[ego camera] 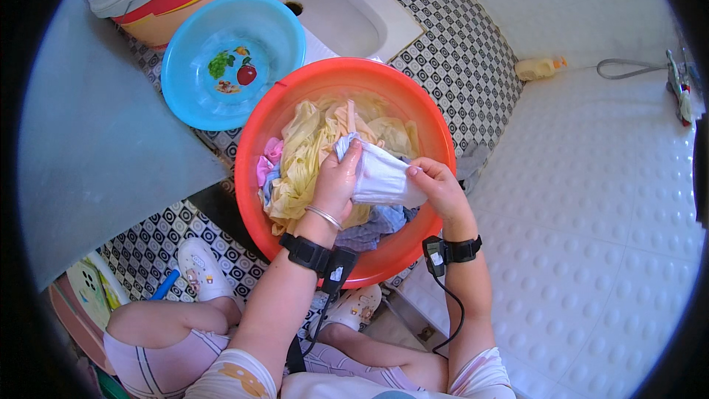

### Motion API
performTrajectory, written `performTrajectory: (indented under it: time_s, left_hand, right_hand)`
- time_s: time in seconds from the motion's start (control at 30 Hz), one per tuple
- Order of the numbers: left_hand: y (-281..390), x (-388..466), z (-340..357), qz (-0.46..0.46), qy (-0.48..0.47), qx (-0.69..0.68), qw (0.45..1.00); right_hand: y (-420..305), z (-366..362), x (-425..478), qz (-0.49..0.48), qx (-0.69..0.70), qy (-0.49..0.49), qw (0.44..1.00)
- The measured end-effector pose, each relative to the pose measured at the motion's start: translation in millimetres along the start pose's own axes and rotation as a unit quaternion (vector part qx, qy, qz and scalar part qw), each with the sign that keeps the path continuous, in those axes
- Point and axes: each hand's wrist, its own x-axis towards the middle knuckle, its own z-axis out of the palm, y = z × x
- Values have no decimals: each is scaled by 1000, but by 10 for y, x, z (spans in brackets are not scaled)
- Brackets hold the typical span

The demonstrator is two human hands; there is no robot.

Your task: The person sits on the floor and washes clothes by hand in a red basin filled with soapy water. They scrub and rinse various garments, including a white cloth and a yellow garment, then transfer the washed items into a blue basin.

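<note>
A white wet cloth [385, 177] is stretched between my two hands above a large orange plastic basin [437, 122]. My left hand [338, 177] grips its left end, which has a pale blue edge, and wears a bracelet at the wrist. With thumb and fingers, my right hand [435, 183] pinches the cloth's right end. Below them in the basin lie soaked yellow and peach fabric [302, 160], a pink piece [270, 160] at the left and blue-grey fabric [376, 227] nearer to me. Each wrist carries a black strap with a small device.
A light blue basin [188, 83] with a fruit print touches the orange one. Behind are a lidded bucket [160, 5] and a squat toilet [388, 16]. A grey panel [122, 138] stands left, a white textured wall [565, 221] right. A bottle [534, 68] lies by the wall.
</note>
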Motion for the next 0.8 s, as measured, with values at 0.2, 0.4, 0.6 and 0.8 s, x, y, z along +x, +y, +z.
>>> performTrajectory:
  time_s: [0.2, 0.4, 0.6, 0.8]
  left_hand:
    - [-153, -28, 15, -150, -81, -70, 983]
    - [-447, -151, -20, -167, -113, 111, 973]
    - [-769, -282, 164, -190, -101, 75, 974]
    - [-931, -272, 32, -211, -124, 91, 965]
  right_hand:
    - [81, -36, -24, -90, -19, 2, 996]
    - [398, -1133, -396, 89, -527, 216, 817]
    - [1816, -1531, -630, 224, -578, -29, 784]
    - [2847, -1576, -557, 93, -532, 105, 835]
